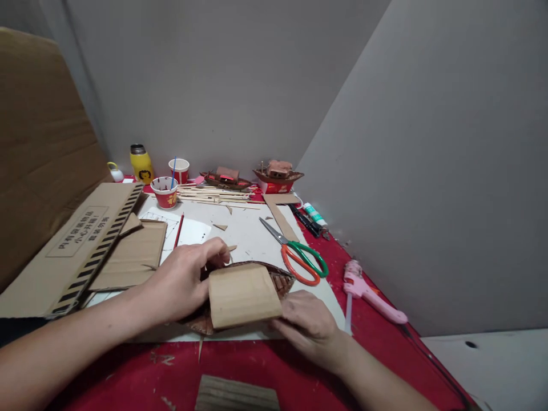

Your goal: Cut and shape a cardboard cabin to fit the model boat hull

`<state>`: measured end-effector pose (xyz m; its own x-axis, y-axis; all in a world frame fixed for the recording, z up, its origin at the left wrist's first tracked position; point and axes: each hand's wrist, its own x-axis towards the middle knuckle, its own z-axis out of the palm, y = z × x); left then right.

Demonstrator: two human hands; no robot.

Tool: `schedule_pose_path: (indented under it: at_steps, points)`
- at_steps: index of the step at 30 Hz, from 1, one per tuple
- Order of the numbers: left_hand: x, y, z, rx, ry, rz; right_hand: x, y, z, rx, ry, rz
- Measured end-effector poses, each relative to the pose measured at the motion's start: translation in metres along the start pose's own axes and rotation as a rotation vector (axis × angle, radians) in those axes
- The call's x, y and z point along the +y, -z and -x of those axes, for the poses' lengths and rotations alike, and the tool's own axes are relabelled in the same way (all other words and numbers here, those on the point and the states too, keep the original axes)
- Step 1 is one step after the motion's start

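A bent piece of tan cardboard (244,295) lies over a brown model boat hull (200,325), whose ends show at lower left and upper right. My left hand (188,279) is closed at the cardboard's left edge, with its fingertips partly hidden behind it. At the lower right corner of the cardboard, my right hand (306,325) pinches the edge. Just beyond the hull lie scissors (295,251) with one green and one orange handle, blades apart. The middle of the hull is covered by the cardboard.
A pink glue gun (372,294) rests on the red tablecloth at right. Two finished boats (280,171), paper cups (165,194), a yellow bottle (141,164) and thin wooden sticks (214,194) stand or lie behind. Cardboard sheets (128,257) and a large box (47,142) occupy the left.
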<state>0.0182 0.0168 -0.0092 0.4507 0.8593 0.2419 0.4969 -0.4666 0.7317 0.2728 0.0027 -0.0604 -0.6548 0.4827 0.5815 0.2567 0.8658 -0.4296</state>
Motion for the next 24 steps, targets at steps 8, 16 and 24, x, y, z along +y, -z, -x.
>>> schedule_pose_path:
  at_steps: [8,16,24]
  points:
    - [-0.006,-0.002,-0.004,0.016,0.03,0.061,0.003,-0.003,0.0,-0.062,-0.167,-0.111]
    - [-0.055,-0.032,-0.014,-0.126,0.17,0.203,0.004,-0.01,-0.001,-0.244,-0.923,-0.706]
    - [-0.055,-0.037,-0.011,-0.132,0.181,0.235,0.007,-0.021,0.002,-0.176,-1.068,-0.758]
